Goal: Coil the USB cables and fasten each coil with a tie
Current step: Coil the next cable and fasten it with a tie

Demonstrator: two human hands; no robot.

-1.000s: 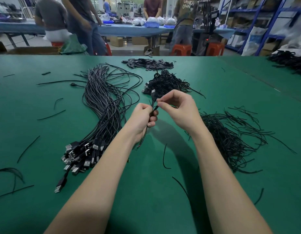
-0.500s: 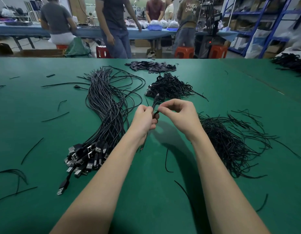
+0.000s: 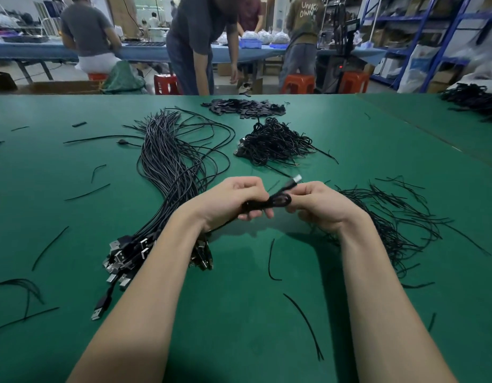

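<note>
A small black coiled USB cable (image 3: 269,203) lies sideways between my two hands above the green table (image 3: 239,313). My left hand (image 3: 233,200) grips the coil's left end, fingers curled round it. My right hand (image 3: 319,205) pinches the coil's right loop, and a silver plug (image 3: 296,178) sticks up past its fingers. A long bundle of loose black USB cables (image 3: 170,172) lies to the left, its plugs (image 3: 126,252) near my left forearm. A heap of thin black ties (image 3: 391,225) lies under and right of my right wrist.
A pile of finished coils (image 3: 275,142) sits beyond my hands, with flat black pieces (image 3: 242,106) behind it. Stray ties (image 3: 303,322) are scattered over the table. More cables (image 3: 477,100) lie far right. Several people work at a blue table (image 3: 145,51) behind.
The cable hung upright between my hands before; now it lies sideways as a short coil. Both hands have drawn closer to me and slightly apart. A person behind has bent forward.
</note>
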